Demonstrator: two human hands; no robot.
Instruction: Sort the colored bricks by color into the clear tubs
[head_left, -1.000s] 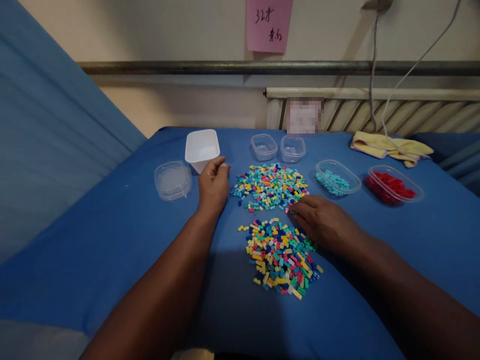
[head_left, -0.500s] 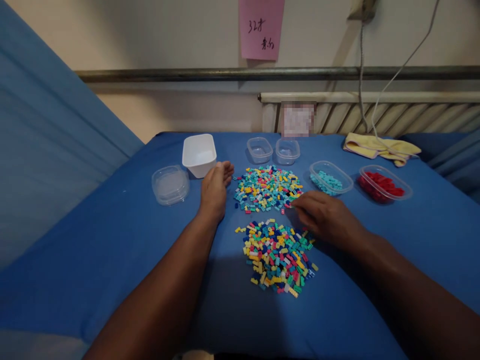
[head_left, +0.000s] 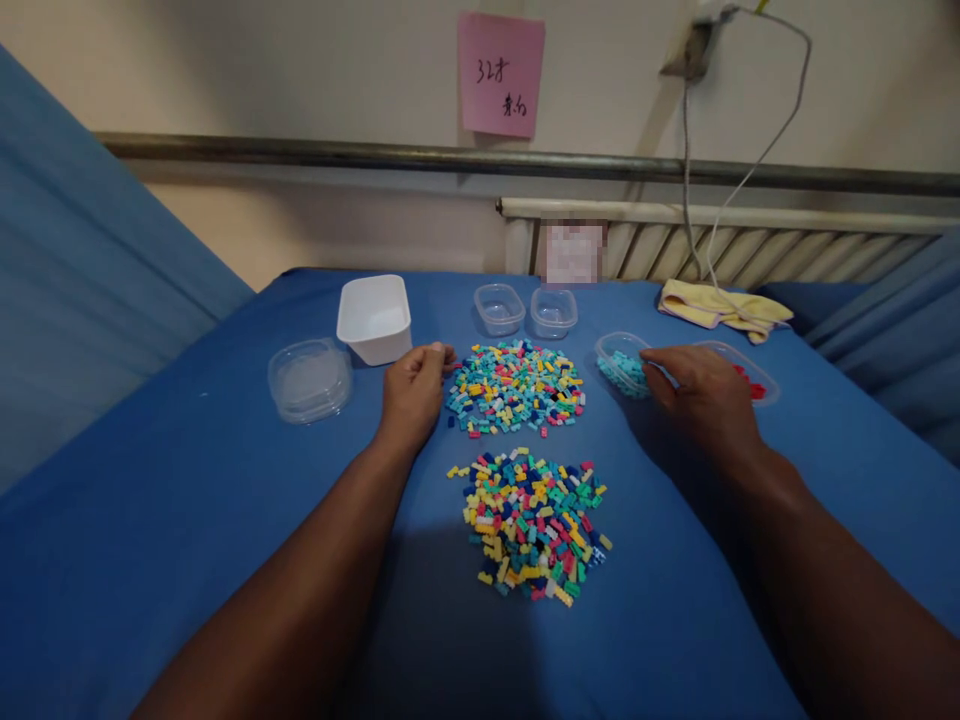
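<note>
A far pile of small toy building bricks [head_left: 517, 385] in mixed colours lies on the blue cloth, with a second pile of bricks [head_left: 532, 525] nearer me. At the far pile's left edge is my left hand [head_left: 415, 392], closed, its fingertips beside a small red piece; whether it grips anything is unclear. My right hand [head_left: 705, 395] hovers by the right rim of a clear tub of turquoise bricks [head_left: 621, 372], thumb and fingers pinched together. Anything between them is too small to make out. Behind this hand, a clear tub of red bricks [head_left: 766, 388] is partly hidden.
Two clear tubs [head_left: 499, 325] [head_left: 553, 328] stand behind the far pile. A white tub [head_left: 375, 340] and stacked clear lids [head_left: 310, 392] are at the left. A yellow cloth [head_left: 720, 306] lies at the back right, under a hanging cable [head_left: 687, 180].
My right hand has moved right, from the far pile's edge to the turquoise tub. My left hand's fingers have curled in beside the pile. The view has shifted slightly right and up.
</note>
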